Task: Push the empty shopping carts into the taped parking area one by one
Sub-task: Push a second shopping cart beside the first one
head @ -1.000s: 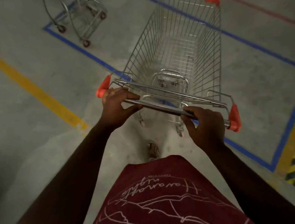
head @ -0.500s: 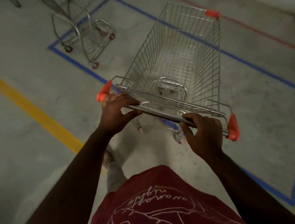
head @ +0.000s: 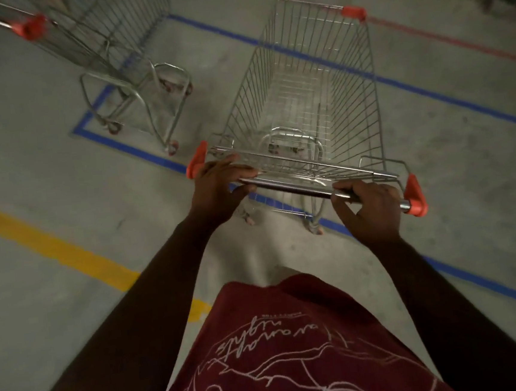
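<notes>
Seen from a head-worn camera looking down: a person in a dark red printed shirt [head: 282,349] pushes an empty wire shopping cart [head: 313,97] across a grey concrete floor [head: 30,171]. The blue tape line [head: 134,148] marking the parking area is the landmark here. The cart straddles the near edge of that line: its basket reaches across the tape into the area, while its rear wheels sit right at the tape and the handle bar [head: 293,187] hangs on the person's side of it.

The left hand [head: 218,189] is closed over the left end of the bar, fingers curled across the top, beside an orange end cap. The right hand [head: 368,207] is wrapped around the right end, thumb underneath, just short of the other orange cap.

A 2nd cart [head: 118,45] stands to the left, at the corner of the blue tape, most of its frame inside the line. A yellow floor stripe [head: 55,244] runs outside the tape, on the person's left. A red line [head: 442,39] lies beyond the far edge of the taped area.

To do this step well, it seems best to push evenly with both hands so the cart rolls straight, carry on until all wheels clear the tape, and stay clear of the 2nd cart.
</notes>
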